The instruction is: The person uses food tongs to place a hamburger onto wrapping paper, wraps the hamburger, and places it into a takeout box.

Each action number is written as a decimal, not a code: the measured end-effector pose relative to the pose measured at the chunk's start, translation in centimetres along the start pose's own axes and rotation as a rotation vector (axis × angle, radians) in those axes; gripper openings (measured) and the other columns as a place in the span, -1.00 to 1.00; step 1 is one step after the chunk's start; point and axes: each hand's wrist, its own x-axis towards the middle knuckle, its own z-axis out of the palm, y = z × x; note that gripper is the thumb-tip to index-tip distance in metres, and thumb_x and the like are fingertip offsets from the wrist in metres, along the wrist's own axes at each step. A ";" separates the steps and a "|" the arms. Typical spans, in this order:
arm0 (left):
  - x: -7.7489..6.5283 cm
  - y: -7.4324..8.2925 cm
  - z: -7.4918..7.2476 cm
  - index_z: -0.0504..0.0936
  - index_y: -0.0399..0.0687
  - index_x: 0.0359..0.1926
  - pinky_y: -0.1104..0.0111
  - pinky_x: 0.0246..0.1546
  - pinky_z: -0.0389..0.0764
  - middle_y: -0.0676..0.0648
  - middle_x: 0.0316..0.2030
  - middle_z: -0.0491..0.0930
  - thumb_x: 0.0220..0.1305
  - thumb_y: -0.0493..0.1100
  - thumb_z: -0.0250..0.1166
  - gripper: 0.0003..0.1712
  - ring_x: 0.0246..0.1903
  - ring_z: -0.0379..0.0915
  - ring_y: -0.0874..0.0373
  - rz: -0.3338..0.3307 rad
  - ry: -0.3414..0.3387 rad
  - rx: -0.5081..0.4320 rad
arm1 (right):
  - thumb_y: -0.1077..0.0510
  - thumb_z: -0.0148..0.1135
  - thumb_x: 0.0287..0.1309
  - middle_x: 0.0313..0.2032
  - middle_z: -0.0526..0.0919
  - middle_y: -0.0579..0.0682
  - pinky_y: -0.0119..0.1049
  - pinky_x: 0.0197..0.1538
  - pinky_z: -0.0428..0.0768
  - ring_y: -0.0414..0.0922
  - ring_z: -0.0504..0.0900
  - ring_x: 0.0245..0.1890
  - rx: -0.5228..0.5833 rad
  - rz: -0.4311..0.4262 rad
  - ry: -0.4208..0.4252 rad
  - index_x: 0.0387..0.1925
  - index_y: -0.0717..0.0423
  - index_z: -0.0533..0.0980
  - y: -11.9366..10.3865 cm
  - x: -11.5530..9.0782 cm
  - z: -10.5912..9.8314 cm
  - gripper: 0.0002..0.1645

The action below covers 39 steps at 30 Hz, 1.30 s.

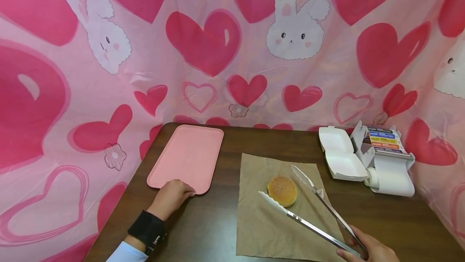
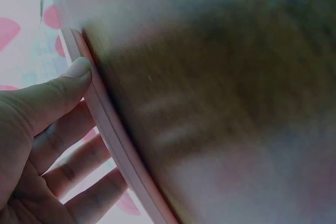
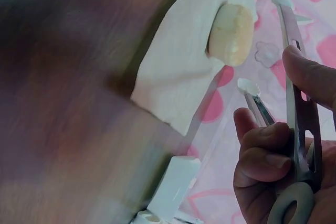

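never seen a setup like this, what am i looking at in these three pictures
There's no machine, just a person's bare left hand and right hand. The wide picture comes from a camera on the head; the two close ones from a camera on each wrist. On the wooden table are a pink tray, brown paper with a burger bun, an open white takeout box and a label dispenser. The left hand pinches the tray's near edge; the right holds metal tongs, spread open.
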 end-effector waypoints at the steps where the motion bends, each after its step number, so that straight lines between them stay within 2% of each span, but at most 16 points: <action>1: 0.0 0.0 0.0 0.87 -0.03 -0.34 0.20 -0.24 0.65 0.04 -0.46 0.77 0.07 -0.17 0.55 -0.90 -0.39 0.66 0.11 -0.003 0.000 -0.001 | -0.20 0.53 0.00 -0.41 0.46 -0.21 -0.39 -0.41 0.34 -0.38 0.35 -0.50 0.004 -0.017 0.017 0.13 0.16 0.53 -0.1 0.0 0.1 -0.23; 6: 0.0 0.1 0.1 0.87 -0.02 -0.35 0.20 -0.24 0.65 0.04 -0.46 0.76 0.07 -0.16 0.55 -0.90 -0.40 0.65 0.11 0.006 0.010 0.005 | -0.15 0.57 -0.04 -0.41 0.46 -0.24 -0.44 -0.44 0.33 -0.43 0.31 -0.54 0.045 -0.074 0.044 0.17 0.18 0.52 -1.4 -0.3 0.6 -0.20; 8: 0.0 0.1 0.1 0.87 -0.02 -0.36 0.21 -0.25 0.64 0.05 -0.47 0.76 0.05 -0.17 0.56 -0.91 -0.41 0.65 0.12 0.009 0.019 0.005 | -0.15 0.58 -0.05 -0.36 0.50 -0.26 -0.45 -0.44 0.36 -0.44 0.33 -0.55 0.058 -0.065 0.023 0.22 0.22 0.50 -2.2 -0.2 0.7 -0.12; 13: 0.0 0.4 -0.1 0.87 -0.01 -0.37 0.23 -0.27 0.65 0.06 -0.48 0.76 0.05 -0.18 0.56 -0.92 -0.42 0.64 0.13 0.022 0.032 0.000 | -0.12 0.61 -0.09 -0.33 0.52 -0.28 -0.44 -0.45 0.36 -0.43 0.33 -0.57 0.108 -0.088 0.010 0.19 0.18 0.52 -4.6 0.2 1.1 -0.15; 18: 0.0 0.5 -0.1 0.87 -0.01 -0.37 0.25 -0.27 0.64 0.07 -0.48 0.76 0.05 -0.19 0.55 -0.93 -0.43 0.64 0.15 0.019 0.031 -0.014 | -0.09 0.61 -0.06 -0.31 0.52 -0.25 -0.44 -0.48 0.35 -0.43 0.32 -0.56 0.174 -0.157 -0.009 0.16 0.15 0.53 -6.9 0.7 1.3 -0.22; 25: -0.2 0.6 -0.1 0.87 0.01 -0.38 0.29 -0.32 0.62 0.09 -0.50 0.75 0.04 -0.19 0.56 -0.93 -0.47 0.59 0.19 -0.007 0.037 -0.026 | -0.06 0.62 -0.07 -0.44 0.46 -0.24 -0.44 -0.47 0.35 -0.42 0.34 -0.58 0.318 -0.298 -0.012 0.03 0.12 0.51 -10.3 1.3 2.4 -0.32; 29: -0.2 0.6 -0.1 0.85 -0.01 -0.43 0.30 -0.38 0.58 0.09 -0.55 0.71 0.01 -0.17 0.58 -0.93 -0.51 0.53 0.19 -0.013 0.046 -0.006 | -0.05 0.64 -0.10 -0.35 0.54 -0.17 -0.43 -0.44 0.37 -0.38 0.37 -0.52 0.381 -0.236 -0.036 0.04 0.15 0.50 -12.9 1.7 3.2 -0.28; 33: -0.3 0.6 0.2 0.81 -0.02 -0.45 0.25 -0.39 0.59 0.05 -0.56 0.69 -0.03 -0.15 0.60 -0.87 -0.52 0.53 0.14 0.010 0.086 0.030 | -0.05 0.62 -0.06 -0.30 0.56 -0.11 -0.41 -0.41 0.42 -0.25 0.42 -0.44 0.474 -0.164 -0.088 0.10 0.21 0.47 -15.6 2.6 3.8 -0.23; 36: -0.3 0.5 0.4 0.82 -0.01 -0.38 0.18 -0.30 0.67 0.02 -0.49 0.73 -0.05 -0.16 0.61 -0.84 -0.46 0.60 0.11 0.028 0.124 0.022 | -0.03 0.62 -0.05 -0.28 0.53 -0.04 -0.38 -0.35 0.42 -0.17 0.43 -0.36 0.514 -0.203 -0.081 0.13 0.27 0.48 -17.8 3.6 4.3 -0.21; 39: -0.3 0.6 0.3 0.83 -0.02 -0.37 0.16 -0.25 0.70 0.01 -0.46 0.74 -0.04 -0.19 0.61 -0.84 -0.43 0.63 0.11 0.025 0.128 0.011 | 0.00 0.63 -0.06 -0.26 0.50 0.01 -0.33 -0.28 0.41 -0.13 0.43 -0.31 0.489 -0.279 -0.048 0.11 0.29 0.52 -20.0 5.0 4.8 -0.24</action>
